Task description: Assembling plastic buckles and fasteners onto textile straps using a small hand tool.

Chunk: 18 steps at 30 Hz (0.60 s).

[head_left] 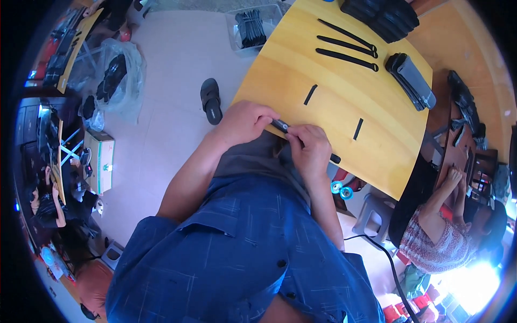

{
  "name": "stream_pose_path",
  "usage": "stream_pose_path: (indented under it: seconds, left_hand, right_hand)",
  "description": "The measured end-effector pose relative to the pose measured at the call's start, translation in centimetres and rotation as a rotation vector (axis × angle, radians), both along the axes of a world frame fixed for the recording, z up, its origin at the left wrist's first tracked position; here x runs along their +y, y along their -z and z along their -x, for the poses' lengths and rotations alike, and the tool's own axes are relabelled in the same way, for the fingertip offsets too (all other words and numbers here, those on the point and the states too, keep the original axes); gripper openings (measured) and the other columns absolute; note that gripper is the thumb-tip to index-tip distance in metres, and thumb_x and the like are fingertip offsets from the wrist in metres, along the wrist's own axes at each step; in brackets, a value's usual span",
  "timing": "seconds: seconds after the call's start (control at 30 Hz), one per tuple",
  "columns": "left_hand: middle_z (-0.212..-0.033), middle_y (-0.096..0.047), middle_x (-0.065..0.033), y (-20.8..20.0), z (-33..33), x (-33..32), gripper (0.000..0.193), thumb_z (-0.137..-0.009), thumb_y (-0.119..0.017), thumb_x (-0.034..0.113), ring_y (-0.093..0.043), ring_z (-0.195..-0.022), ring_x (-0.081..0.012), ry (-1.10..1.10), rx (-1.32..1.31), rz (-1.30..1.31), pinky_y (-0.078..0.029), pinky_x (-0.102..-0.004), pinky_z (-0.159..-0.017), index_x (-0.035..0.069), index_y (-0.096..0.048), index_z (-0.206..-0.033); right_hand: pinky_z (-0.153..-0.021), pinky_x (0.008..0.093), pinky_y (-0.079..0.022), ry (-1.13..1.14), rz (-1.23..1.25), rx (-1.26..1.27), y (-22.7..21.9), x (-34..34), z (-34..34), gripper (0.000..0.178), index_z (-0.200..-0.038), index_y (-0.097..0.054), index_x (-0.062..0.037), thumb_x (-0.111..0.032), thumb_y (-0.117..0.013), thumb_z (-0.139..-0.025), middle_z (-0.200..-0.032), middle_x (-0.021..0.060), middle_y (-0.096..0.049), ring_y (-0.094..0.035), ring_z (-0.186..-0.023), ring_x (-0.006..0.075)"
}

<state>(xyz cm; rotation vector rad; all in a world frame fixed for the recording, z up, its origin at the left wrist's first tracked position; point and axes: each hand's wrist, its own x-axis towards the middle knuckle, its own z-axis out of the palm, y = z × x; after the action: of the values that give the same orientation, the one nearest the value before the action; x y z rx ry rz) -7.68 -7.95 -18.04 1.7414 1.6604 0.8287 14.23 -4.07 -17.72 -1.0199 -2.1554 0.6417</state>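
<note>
At the near edge of the yellow wooden table (301, 70), both hands hold one folded black strap (280, 125) that bears a small pale mark. My left hand (242, 125) pinches its left part between thumb and fingers. My right hand (311, 148) grips it a little further right, fingertips close to the mark. A dark end sticks out beyond the right hand. Two short black strips (311, 94) lie on the table ahead of the hands. Further off lie three long black straps (347, 59) with ring ends, side by side.
A stack of folded dark straps (410, 81) sits by the table's right edge, a pile of black bundles (379, 19) at the far edge. A clear bin (253, 27) of straps and a black slipper (211, 101) are on the floor. Another person (441, 231) works at right.
</note>
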Motion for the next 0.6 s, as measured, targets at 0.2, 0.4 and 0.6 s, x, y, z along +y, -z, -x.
stream_pose_path:
  seconds: [0.2, 0.4, 0.6]
  left_hand:
    - [-0.1, -0.078, -0.0121, -1.1, 0.6, 1.1, 0.017, -0.094, -0.065, 0.015, -0.073, -0.096, -0.0345, 0.075, 0.009, 0.102, -0.058, -0.0437, -0.085, 0.01, -0.08, -0.101]
    - [-0.097, -0.077, -0.0162, -2.2, -2.1, -0.8, 0.017, -0.095, -0.065, 0.01, -0.075, -0.091, -0.0336, -0.212, -0.254, -0.127, -0.059, -0.0398, -0.08, 0.007, -0.079, -0.104]
    - [-0.099, -0.08, -0.0132, -4.6, -5.3, -1.7, 0.019, -0.096, -0.063, -0.002, -0.077, -0.092, -0.0228, -0.191, -0.273, -0.125, -0.058, -0.0323, -0.083, 0.001, -0.077, -0.109]
  right_hand:
    - [-0.076, 0.0429, -0.056, -0.016, -0.04, -0.027, 0.2, 0.3, -0.2, 0.014, -0.093, -0.075, -0.0072, -0.009, -0.08, -0.08, -0.085, 0.0094, -0.071, -0.069, -0.084, 0.0322]
    - [-0.082, 0.0373, -0.055, 0.096, -0.465, 0.144, -3.9, -2.4, -0.9, 0.017, -0.101, -0.073, -0.0068, -0.009, -0.08, -0.086, -0.097, 0.0141, -0.069, -0.069, -0.091, 0.0295]
    - [-0.078, 0.023, -0.05, 0.027, 0.901, 0.823, -1.1, -3.5, 0.2, 0.019, -0.111, -0.069, -0.0035, -0.019, -0.075, -0.101, -0.098, 0.0029, -0.069, -0.063, -0.088, 0.0101]
